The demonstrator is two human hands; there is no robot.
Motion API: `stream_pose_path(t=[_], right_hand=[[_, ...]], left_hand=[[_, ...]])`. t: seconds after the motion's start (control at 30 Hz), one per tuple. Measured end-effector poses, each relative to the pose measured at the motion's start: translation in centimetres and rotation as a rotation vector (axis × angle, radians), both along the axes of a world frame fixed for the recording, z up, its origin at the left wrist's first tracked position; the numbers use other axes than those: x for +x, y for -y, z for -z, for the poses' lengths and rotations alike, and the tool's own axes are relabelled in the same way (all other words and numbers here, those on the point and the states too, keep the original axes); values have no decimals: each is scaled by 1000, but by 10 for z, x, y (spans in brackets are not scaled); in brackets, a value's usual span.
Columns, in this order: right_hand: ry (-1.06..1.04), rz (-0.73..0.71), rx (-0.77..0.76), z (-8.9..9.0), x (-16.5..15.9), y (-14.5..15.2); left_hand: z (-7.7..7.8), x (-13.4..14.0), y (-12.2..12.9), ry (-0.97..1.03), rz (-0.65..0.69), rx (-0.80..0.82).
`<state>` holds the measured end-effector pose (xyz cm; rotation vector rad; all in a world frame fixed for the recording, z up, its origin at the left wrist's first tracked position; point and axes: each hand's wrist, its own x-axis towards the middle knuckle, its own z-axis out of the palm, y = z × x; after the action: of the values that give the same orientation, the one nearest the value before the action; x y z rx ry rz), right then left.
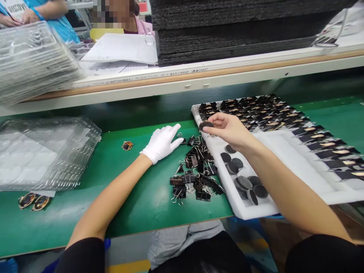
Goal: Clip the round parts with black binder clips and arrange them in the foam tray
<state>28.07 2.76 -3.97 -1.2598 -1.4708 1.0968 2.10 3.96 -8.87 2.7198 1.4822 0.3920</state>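
Note:
My left hand, in a white glove, is over the green table with thumb and index finger apart and nothing between them. Just beyond its fingertips lies a black binder clip, at the edge of a heap of binder clips. Bare, my right hand pinches a round dark disc above the left edge of a white foam tray. Several loose black and grey discs lie in the tray's near left part. Rows of binder clips line its far and right parts.
Clear plastic trays are stacked at the left, with sunglasses by them and a single round lens nearby. On the shelf stand more plastic trays, papers and black foam sheets. People sit beyond.

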Motion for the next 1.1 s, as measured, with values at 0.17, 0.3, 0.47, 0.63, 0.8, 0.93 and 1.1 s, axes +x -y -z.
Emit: stream_pose_path(t=[0.17, 0.3, 0.47, 0.63, 0.8, 0.93, 1.1], right_hand=[[-208, -38, -168, 1, -3, 5], [-261, -144, -277, 7, -10, 15], [-325, -294, -241, 13, -26, 29], [-295, -263, -205, 17, -36, 36], [-247, -218, -162, 16, -35, 36], [-263, -219, -199, 14, -36, 36], [-288, -165, -199, 16, -35, 34]], left_hand=[[-28, 31, -33, -164, -68, -287], [-37, 25, -23, 186, -150, -258], [-39, 30, 27, 586, -175, -206], [-35, 29, 44, 554, -276, -114], [-35, 11, 33, 445, -78, -467], [-32, 4, 31, 422, 37, -442], [-29, 9, 33, 467, 43, -522]])
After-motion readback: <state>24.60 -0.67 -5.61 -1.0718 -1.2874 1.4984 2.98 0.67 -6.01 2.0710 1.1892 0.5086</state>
